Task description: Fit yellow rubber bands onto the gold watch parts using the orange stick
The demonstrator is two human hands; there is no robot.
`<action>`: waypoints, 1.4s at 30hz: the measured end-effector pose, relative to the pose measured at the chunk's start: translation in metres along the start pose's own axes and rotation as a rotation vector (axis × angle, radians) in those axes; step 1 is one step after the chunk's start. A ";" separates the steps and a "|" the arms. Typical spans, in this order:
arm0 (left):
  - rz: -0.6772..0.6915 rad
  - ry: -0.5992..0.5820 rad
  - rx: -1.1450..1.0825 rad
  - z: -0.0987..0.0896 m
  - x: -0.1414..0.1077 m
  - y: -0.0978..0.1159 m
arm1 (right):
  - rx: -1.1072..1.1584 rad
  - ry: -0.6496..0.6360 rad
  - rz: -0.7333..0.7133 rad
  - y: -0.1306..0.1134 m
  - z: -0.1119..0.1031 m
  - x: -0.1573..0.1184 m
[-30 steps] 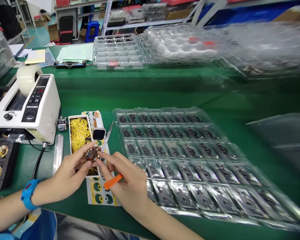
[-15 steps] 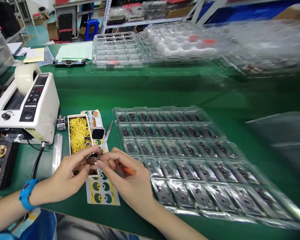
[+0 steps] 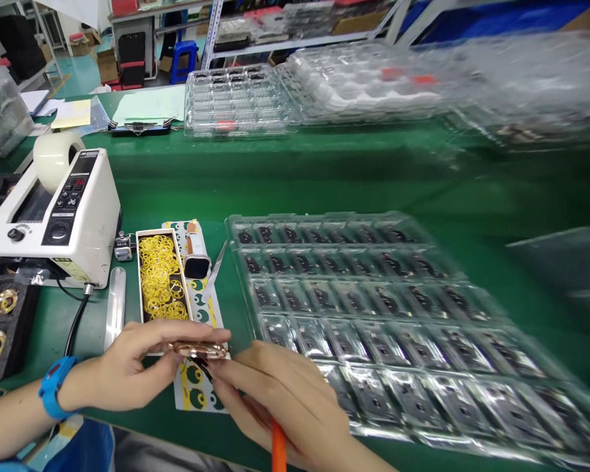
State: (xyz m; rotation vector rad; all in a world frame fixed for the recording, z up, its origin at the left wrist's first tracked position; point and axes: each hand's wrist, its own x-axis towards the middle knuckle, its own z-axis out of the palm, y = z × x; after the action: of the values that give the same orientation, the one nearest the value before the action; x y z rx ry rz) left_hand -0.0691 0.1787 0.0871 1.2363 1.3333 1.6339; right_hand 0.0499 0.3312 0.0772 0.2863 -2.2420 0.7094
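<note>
Rose-gold metal frame [image 3: 199,351]: small, held in the air above a printed sticker sheet [image 3: 196,393], just in front of an open box of yellow rubber rings [image 3: 138,288]. Left hand [image 3: 128,367]: forearm reaching in from the left, blue wristband [image 3: 54,387] at the wrist, fingers stretched almost straight and pressed together, gripping the frame's left end. Right hand [image 3: 285,400]: angled in from the lower right, fingers curled closed around an orange-handled tool [image 3: 278,449], its handle pointing down toward the body and its thin dark tip just below the frame. Also on the green bench [image 3: 324,177]: a white tape dispenser [image 3: 54,219], a smartwatch [image 3: 196,259] on the sheet's far end, and — just beside the right hand — a clear plastic tray [image 3: 324,219] of dark parts.
</note>
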 end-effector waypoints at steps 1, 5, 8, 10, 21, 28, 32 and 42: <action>-0.006 0.000 -0.019 0.000 -0.001 0.000 | -0.006 -0.002 -0.006 0.000 -0.001 0.000; -0.022 -0.001 -0.033 0.001 -0.002 0.000 | -0.025 -0.019 -0.015 0.000 -0.001 0.001; -0.058 0.012 -0.025 0.001 -0.002 -0.001 | -0.016 0.000 0.012 0.000 0.001 0.001; -0.116 0.029 -0.043 0.002 -0.002 -0.002 | 0.034 0.036 0.087 0.000 0.004 0.002; -0.416 0.152 -0.385 0.005 0.006 -0.016 | 0.387 0.075 0.714 0.009 0.020 0.005; -0.461 0.190 -0.405 0.006 0.008 -0.013 | 0.275 0.057 0.729 0.009 0.023 0.004; -0.452 0.189 -0.356 0.006 0.009 -0.012 | 0.206 0.053 0.677 0.008 0.025 0.004; -0.453 0.335 -0.127 0.013 0.012 -0.019 | 0.088 0.023 0.578 0.006 0.026 0.003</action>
State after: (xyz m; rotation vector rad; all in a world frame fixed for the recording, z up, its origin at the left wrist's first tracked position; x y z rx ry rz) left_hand -0.0620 0.1981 0.0716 0.5430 1.5459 1.6007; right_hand 0.0302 0.3213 0.0627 -0.3464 -2.2843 1.1014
